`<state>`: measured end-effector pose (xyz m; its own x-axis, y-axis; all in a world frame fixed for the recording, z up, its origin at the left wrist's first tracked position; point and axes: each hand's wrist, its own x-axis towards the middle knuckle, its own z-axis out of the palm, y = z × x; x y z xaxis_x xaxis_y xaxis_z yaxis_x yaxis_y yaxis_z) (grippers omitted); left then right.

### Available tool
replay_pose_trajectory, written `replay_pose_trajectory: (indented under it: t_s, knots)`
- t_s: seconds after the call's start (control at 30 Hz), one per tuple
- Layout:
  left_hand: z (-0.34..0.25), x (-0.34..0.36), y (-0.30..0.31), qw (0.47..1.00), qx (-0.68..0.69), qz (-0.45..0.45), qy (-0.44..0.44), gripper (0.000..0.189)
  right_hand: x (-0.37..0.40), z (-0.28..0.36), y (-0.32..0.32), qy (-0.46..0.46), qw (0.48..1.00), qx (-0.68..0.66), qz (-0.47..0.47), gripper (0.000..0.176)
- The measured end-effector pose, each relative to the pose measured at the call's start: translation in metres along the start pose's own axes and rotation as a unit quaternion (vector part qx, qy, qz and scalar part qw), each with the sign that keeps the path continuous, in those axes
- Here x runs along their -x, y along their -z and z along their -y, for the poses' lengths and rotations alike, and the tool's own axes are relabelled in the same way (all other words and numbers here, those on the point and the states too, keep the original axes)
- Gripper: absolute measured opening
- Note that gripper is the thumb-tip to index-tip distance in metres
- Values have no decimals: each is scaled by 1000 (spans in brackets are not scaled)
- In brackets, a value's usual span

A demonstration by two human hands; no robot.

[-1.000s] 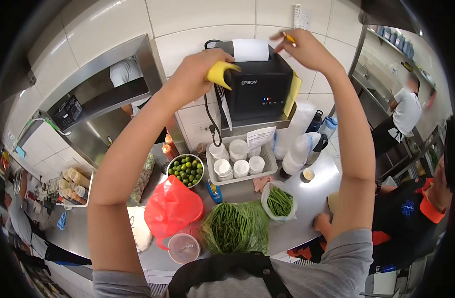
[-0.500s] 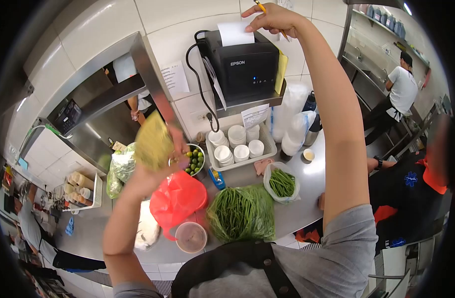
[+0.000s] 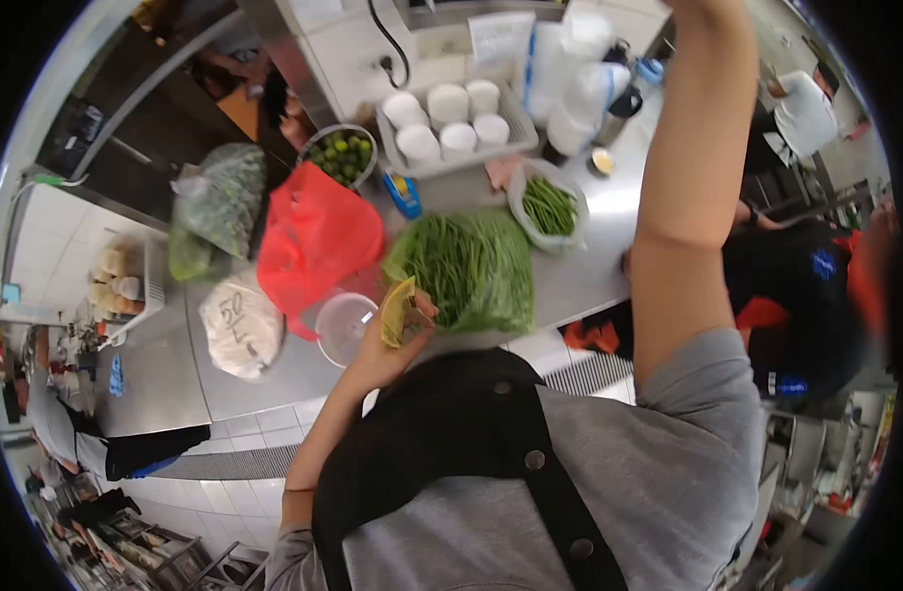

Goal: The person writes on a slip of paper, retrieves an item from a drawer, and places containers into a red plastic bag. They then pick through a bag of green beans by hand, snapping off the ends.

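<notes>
My left hand is close to my black apron, its fingers closed on a bent piece of yellow paper. Just left of that hand is a clear round tub. Beyond the paper lies a big plastic bag of long green beans. A red plastic bag sits behind the tub. Of my right arm only the forearm shows, raised past the top edge; the hand itself is out of the picture.
A white basket holds several stacks of white cups. Near it are a bowl of green limes, a blue tape dispenser and a small bag of cut beans. A person in black stands close on the right.
My left hand has drawn the yellow paper down and toward my body. My right hand, earlier at the printer with a pencil, has left the view as the camera tilted down.
</notes>
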<state>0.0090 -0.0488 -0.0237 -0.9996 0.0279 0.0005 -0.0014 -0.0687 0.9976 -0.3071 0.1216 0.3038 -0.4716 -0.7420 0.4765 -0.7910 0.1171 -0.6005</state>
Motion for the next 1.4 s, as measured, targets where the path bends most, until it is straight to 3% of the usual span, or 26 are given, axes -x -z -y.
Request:
replay_pose_trajectory:
  t_s: [0.1,0.13,0.2,0.23,0.27,0.33,0.43,0.57,0.67,0.73,0.77,0.8,0.87,0.9,1.0,1.03,1.13,1.17,1.27,1.3,1.4]
  knots:
    - [22,0,-13,998,-25,23,53,37,130,-31,-56,-69,973,-117,186,35]
    - [35,-1,-15,995,-58,61,52,37,174,-50,-75,-134,953,-154,225,31]
    - [59,1,-19,982,-121,133,52,36,243,-87,-108,-332,895,-71,290,30]
    - [61,-1,-23,976,-104,167,93,36,293,-135,-130,-428,859,-105,259,31]
    - [66,-5,-32,971,-125,188,81,36,352,-185,-153,-521,813,-137,223,33]
    - [75,-22,-56,956,-172,231,51,36,438,-251,-193,-524,838,39,145,35]
    - [98,-52,-105,876,-366,299,-94,39,439,-254,-223,-514,851,105,-3,30]
    - [139,-92,-161,717,-577,335,-204,33,426,-241,-228,-503,856,106,-56,26]
    - [171,-119,-187,646,-640,324,-260,28,437,-242,-234,-498,855,115,-86,25]
    - [187,-126,-193,646,-647,308,-262,28,442,-238,-235,-484,857,143,-104,27]
    - [192,-128,-194,644,-654,295,-264,29,444,-236,-233,-455,867,124,-162,27]
    - [196,-127,-196,648,-653,298,-255,29,443,-235,-230,-445,861,-10,-247,25]
    - [196,-127,-198,653,-653,304,-237,29,429,-224,-225,-392,782,-274,-399,23]
    - [196,-126,-197,648,-657,305,-234,30,411,-219,-229,-297,746,-359,-476,19]
    - [191,-127,-198,647,-661,308,-222,32,440,-274,-260,-321,765,-418,-370,25]
    - [190,-128,-197,653,-658,310,-213,32,445,-280,-260,-391,778,-398,-291,35]
    - [186,-135,-197,666,-647,307,-209,32,428,-269,-261,-418,782,-373,-274,40]
    - [185,-134,-198,671,-645,304,-203,32,421,-271,-269,-367,767,-402,-340,44]
    - [186,-135,-195,673,-649,290,-205,33,427,-284,-270,-318,890,-199,-261,36]
    - [185,-134,-193,679,-644,282,-211,34,426,-279,-268,-385,850,-251,-260,36]
    - [180,-135,-194,678,-647,288,-195,34,412,-262,-265,-448,812,-284,-245,41]
